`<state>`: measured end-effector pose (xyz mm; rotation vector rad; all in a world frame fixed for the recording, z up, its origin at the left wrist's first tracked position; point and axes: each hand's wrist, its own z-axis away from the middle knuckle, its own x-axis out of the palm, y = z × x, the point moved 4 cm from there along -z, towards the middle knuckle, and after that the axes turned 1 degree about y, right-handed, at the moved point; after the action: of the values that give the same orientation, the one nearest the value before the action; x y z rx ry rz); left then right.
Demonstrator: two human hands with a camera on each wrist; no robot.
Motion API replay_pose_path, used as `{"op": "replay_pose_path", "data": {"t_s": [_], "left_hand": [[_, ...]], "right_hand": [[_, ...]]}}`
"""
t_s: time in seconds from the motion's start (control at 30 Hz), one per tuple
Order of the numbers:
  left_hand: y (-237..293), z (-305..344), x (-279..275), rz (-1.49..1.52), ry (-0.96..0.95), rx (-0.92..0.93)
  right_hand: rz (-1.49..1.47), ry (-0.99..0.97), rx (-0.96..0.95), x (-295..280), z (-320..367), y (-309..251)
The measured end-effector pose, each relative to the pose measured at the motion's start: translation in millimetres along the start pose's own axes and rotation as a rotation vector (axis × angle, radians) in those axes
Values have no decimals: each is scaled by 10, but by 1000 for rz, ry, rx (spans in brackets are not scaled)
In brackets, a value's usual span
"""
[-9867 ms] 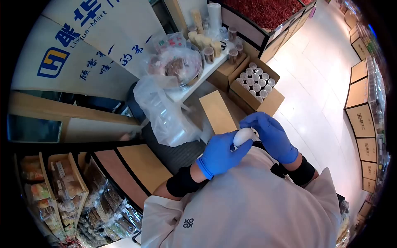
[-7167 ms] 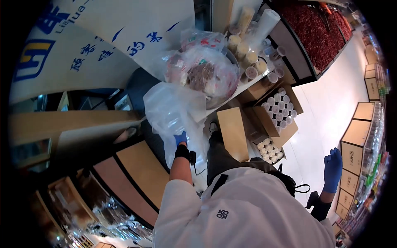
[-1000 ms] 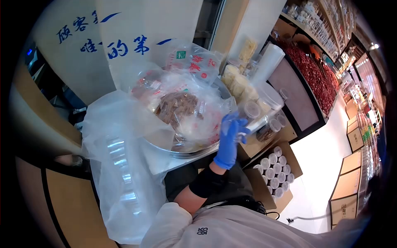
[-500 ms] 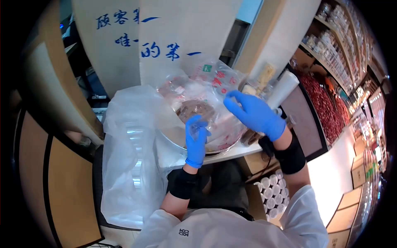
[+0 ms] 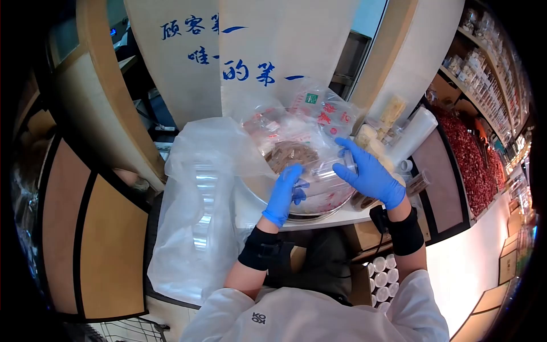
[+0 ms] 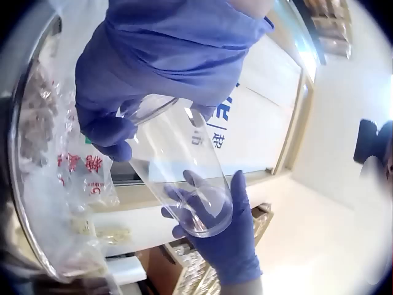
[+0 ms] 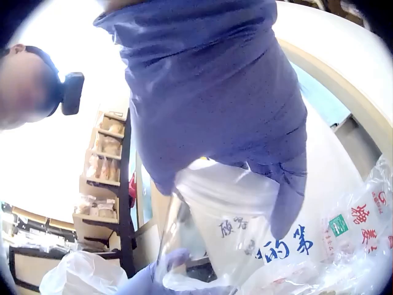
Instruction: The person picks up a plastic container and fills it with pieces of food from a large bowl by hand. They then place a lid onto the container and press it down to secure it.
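Between my hands a clear, see-through plastic jar (image 5: 327,175) lies on its side above the bagged food. My left hand (image 5: 285,191) grips one end, and in the left wrist view its fingers curl over the jar's rim. At the other end my right hand (image 5: 370,174) holds the jar with thumb and fingers spread around it. Both hands wear blue gloves. Below them, a round metal tray (image 5: 259,200) carries plastic bags with red print (image 5: 325,111) and brown dried food (image 5: 290,155).
A large translucent bag of stacked clear jars (image 5: 199,211) lies to the left. Filled jars (image 5: 367,137) and a white plastic roll (image 5: 416,137) stand right of the tray. Lidded jars (image 5: 383,280) fill a box below right. A printed white panel (image 5: 273,40) rises behind.
The white rounded thing held in the oldest frame is gone from my hands. Half a second ago my hands were apart over the tray; now both hold the clear jar.
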<state>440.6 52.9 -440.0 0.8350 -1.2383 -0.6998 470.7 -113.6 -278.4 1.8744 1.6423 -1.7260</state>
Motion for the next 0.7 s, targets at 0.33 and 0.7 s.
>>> {"op": "replay_pose_path", "data": {"t_s": [0.33, 0.7], "left_hand": [[-169, -257, -264, 483, -22, -368], [413, -348, -873, 11, 532, 753]], "right_hand": [[-5, 12, -127, -120, -140, -47], [-792, -28, 431, 1800, 52, 1153]]}}
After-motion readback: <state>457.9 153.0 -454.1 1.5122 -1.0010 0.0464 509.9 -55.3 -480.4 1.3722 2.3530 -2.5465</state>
